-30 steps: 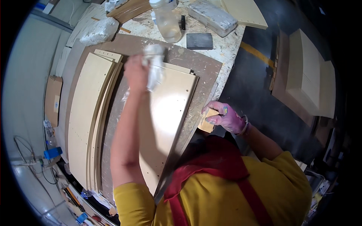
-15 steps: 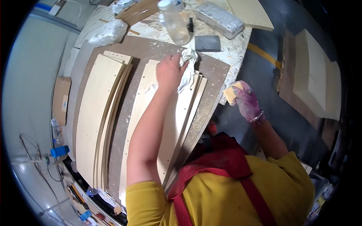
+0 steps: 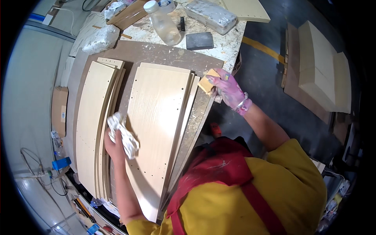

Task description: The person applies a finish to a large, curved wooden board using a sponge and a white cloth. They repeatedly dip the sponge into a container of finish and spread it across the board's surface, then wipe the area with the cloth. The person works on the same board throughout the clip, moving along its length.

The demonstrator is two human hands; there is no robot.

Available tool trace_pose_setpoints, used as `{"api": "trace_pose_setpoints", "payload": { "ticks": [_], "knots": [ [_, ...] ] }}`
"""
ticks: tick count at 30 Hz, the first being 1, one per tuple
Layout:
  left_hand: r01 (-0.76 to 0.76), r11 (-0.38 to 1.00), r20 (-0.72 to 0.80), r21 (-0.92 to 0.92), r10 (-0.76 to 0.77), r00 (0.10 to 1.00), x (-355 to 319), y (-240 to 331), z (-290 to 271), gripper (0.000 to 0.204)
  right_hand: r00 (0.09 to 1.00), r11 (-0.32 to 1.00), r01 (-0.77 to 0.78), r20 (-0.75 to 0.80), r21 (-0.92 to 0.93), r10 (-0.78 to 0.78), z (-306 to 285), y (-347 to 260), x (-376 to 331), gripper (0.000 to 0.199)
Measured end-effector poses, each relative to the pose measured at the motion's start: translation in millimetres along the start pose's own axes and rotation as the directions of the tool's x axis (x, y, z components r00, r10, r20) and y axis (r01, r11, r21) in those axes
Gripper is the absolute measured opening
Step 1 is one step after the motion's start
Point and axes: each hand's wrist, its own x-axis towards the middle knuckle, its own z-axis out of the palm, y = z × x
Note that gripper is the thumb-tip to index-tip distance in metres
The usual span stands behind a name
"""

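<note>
My bare left hand (image 3: 115, 145) grips a crumpled white cloth (image 3: 123, 135) above the gap between two stacks of boards, near the left edge of the right stack. That stack's top board (image 3: 156, 113) is pale wood-grained and drilled with small holes along its edges. My right hand (image 3: 230, 91), in a pink stained glove, holds a yellow sponge-like block (image 3: 208, 81) at the far right corner of the right stack. Whether the block touches the boards I cannot tell. The left stack of boards (image 3: 92, 117) lies apart from both hands.
On the far worktable stand a clear bottle with a white cap (image 3: 162, 24), a grey flat block (image 3: 199, 40), a plastic-wrapped brick-shaped package (image 3: 211, 16) and a plastic bag (image 3: 101, 39). More panels (image 3: 317, 66) are stacked on the floor at right.
My left hand has drawn the cloth off the right stack's far end, toward me and left. My right hand with the block has moved left and away from me, to the stack's corner.
</note>
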Motion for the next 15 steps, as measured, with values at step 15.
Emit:
{"api": "trace_pose_setpoints", "payload": {
  "ticks": [15],
  "knots": [
    [-0.158,0.977,-0.147,0.146,0.179,0.973,-18.1,0.2,45.1,0.038,0.872,0.53,0.433,0.19,-0.729,-0.451,22.2,-6.4,34.8,0.037]
  ]
}}
